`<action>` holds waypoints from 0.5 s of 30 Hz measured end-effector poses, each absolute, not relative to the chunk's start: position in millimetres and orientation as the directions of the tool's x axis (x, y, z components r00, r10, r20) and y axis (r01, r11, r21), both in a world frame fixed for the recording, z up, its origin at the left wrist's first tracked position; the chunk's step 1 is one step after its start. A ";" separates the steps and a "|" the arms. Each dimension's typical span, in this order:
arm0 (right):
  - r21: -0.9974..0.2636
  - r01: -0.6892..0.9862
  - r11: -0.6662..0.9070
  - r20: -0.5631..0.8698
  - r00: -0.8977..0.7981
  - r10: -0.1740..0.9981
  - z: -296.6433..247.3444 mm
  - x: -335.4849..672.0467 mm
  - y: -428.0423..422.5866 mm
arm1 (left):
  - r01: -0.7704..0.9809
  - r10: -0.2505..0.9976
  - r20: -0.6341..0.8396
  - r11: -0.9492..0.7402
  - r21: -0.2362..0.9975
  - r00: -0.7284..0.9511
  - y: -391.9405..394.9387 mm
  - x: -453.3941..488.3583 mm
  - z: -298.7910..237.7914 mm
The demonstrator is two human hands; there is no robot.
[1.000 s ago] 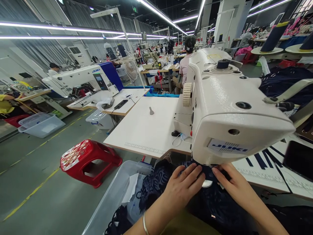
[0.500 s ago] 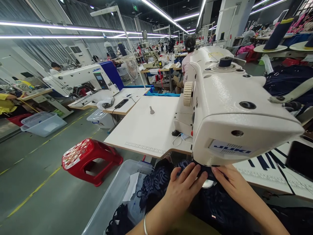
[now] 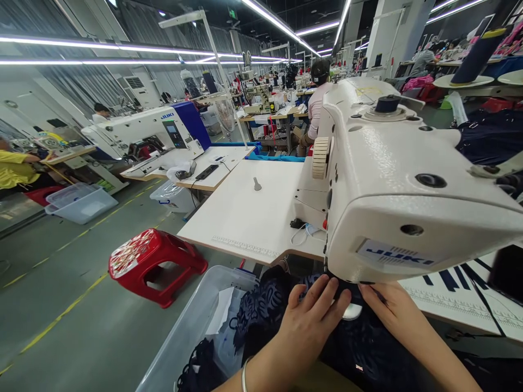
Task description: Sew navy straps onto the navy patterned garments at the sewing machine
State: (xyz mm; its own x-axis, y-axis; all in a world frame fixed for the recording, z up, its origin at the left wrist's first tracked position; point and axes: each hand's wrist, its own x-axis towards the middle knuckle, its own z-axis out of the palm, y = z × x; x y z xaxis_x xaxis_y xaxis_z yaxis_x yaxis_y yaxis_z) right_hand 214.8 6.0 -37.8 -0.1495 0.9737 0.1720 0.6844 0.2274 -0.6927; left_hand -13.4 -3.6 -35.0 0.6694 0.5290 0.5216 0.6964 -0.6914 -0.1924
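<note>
A white JUKI sewing machine (image 3: 392,179) fills the right of the view, its head hanging over my hands. Dark navy lace fabric (image 3: 359,348) lies under the head and spills toward me. My left hand (image 3: 312,318) rests flat on the fabric with its fingers stretched toward the needle area. My right hand (image 3: 388,307) presses on the fabric just right of it, fingers extended under the machine head. A small white piece (image 3: 352,311) shows between the two hands. The needle itself is hidden by the machine head.
A white work table (image 3: 249,212) extends left of the machine. A clear plastic bin (image 3: 183,337) with lace pieces stands at my lower left, a red stool (image 3: 153,261) on the floor beyond it. Other sewing stations and seated people fill the background.
Both hands stay on the fabric under the machine head, with the fingers shifting slightly forward. The view has drifted a little to the left and down.
</note>
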 end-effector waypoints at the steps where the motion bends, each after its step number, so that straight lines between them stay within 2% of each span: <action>1: -0.687 0.689 0.229 0.183 -0.141 0.973 -37.5 213.8 5.7 | 0.699 0.534 0.520 -0.689 -0.190 0.667 -4.0 -12.9 -35.4; 15: -0.649 0.721 0.242 0.169 -0.173 0.970 -33.1 212.0 7.5 | 0.718 0.524 0.584 -0.679 -0.152 0.620 -4.7 -6.5 -33.7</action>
State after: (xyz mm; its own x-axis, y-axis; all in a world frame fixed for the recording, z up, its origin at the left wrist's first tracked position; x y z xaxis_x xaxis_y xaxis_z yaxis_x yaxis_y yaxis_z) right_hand 212.0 7.5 -33.1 -0.1733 0.9703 0.1688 0.7210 0.2417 -0.6494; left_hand -6.5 -4.7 -33.7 0.6199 0.5245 0.5836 0.7179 -0.6794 -0.1519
